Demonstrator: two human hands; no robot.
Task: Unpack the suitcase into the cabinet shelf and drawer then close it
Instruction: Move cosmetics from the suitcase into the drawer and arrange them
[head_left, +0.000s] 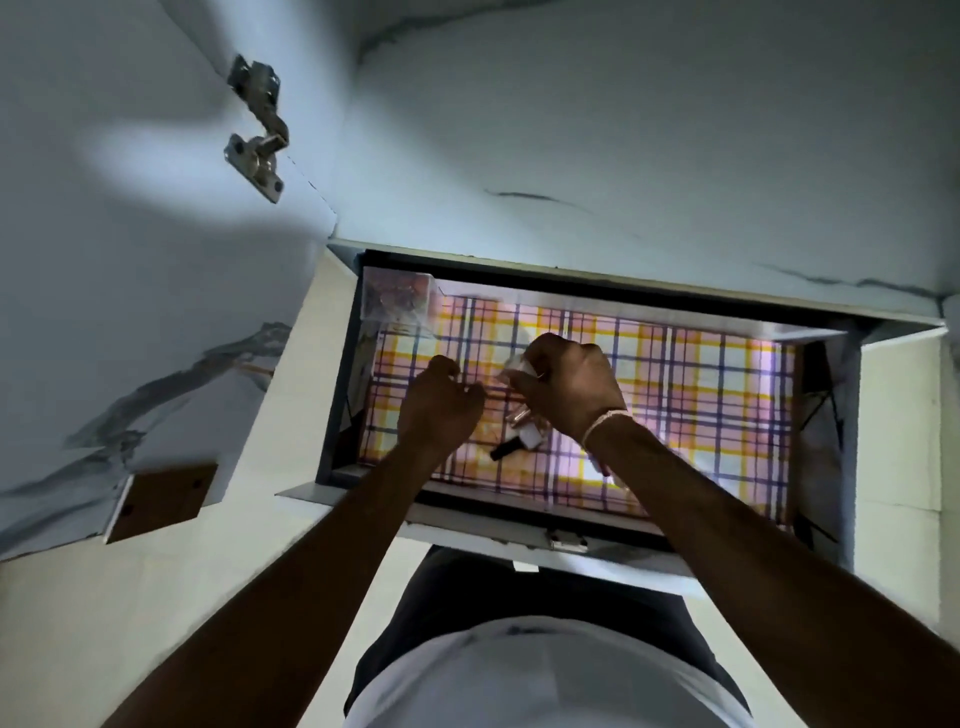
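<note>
The cabinet drawer (337, 415) stands pulled out below me, lined with pink, yellow and purple checked paper (701, 395). Both hands hover over its left half. My right hand (566, 384) grips a small clear plastic pouch (514, 371) from which small bottles hang, one white with a black cap (514, 444). My left hand (441, 405) is curled beside it, fingertips close to the pouch; whether it pinches anything is unclear. A clear plastic box (397, 299) of small items sits in the drawer's far left corner. The suitcase is out of view.
The cabinet door (130, 260) hangs open at left with a metal hinge (260, 124). A white marbled shelf (623, 156) lies above the drawer. The drawer front carries a small lock (566, 540). A brown block (161, 499) is fixed low on the door.
</note>
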